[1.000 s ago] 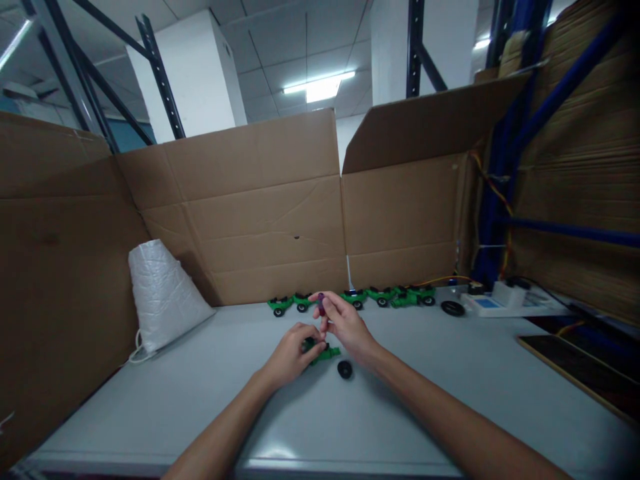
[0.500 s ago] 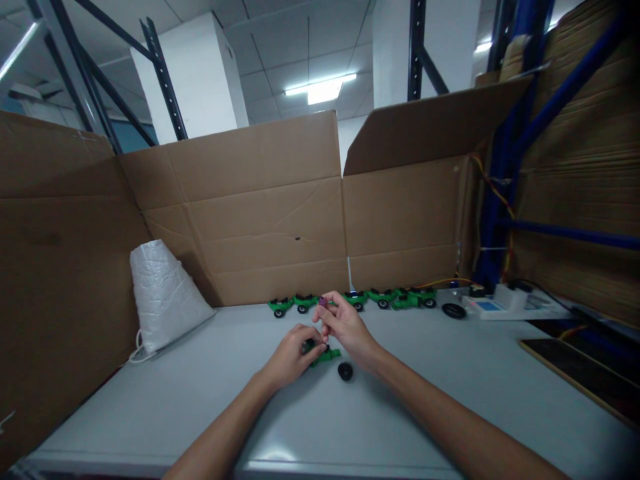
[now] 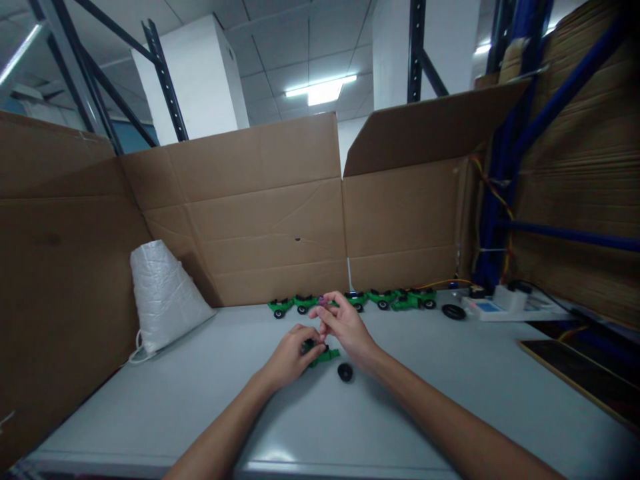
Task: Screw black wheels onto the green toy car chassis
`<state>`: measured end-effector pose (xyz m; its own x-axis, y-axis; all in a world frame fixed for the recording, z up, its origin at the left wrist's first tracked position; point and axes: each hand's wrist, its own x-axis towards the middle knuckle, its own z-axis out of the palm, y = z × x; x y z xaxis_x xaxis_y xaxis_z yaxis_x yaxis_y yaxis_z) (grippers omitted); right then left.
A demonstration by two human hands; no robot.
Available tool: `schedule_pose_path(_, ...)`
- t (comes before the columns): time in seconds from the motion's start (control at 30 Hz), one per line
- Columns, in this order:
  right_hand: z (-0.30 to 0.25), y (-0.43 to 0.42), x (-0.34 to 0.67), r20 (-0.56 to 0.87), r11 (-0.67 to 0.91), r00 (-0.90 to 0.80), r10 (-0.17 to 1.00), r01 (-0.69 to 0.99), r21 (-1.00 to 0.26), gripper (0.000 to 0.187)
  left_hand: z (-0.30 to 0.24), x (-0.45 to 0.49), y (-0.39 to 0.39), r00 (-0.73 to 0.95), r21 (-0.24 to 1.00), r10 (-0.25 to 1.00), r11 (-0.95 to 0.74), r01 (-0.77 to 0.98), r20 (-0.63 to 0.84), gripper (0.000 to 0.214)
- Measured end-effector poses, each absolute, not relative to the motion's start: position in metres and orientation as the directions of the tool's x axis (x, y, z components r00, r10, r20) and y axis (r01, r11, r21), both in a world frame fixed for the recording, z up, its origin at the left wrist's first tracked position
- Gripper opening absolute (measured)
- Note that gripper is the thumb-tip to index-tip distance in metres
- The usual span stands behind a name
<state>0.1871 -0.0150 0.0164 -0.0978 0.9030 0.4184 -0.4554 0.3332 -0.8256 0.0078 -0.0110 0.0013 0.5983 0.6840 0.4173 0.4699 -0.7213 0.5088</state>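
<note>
At the desk (image 3: 150, 393), my left hand (image 3: 291, 357) grips a green toy (image 3: 329, 357), best held steady; my right hand (image 3: 350, 328) pinches a purple piece (image 3: 321, 301).

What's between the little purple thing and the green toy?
Just hands: the right hand, holding the purple piece, and the left hand, which partly covers the green toy. The black wheel lies off to one side, not between.

Single head-worn view, forward and downward
</note>
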Motion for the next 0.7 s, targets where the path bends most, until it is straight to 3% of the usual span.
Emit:
schedule_pose_path(0.43,0.0169,-0.018,0.1867,0.43,0.337,-0.159,0.889,-0.41,-0.848,0.049,0.0037,0.0083,-0.0107,0.609,0.498,0.687,-0.718,0.486,0.396,0.019)
schedule_pose_path(0.7,0.0201,-0.0204,0.1857,0.409,0.29,-0.164,0.898,-0.478,-0.829,0.05,-0.0048,0.0063,-0.007,0.583,0.496,0.698,-0.712,0.497,0.416,0.019)
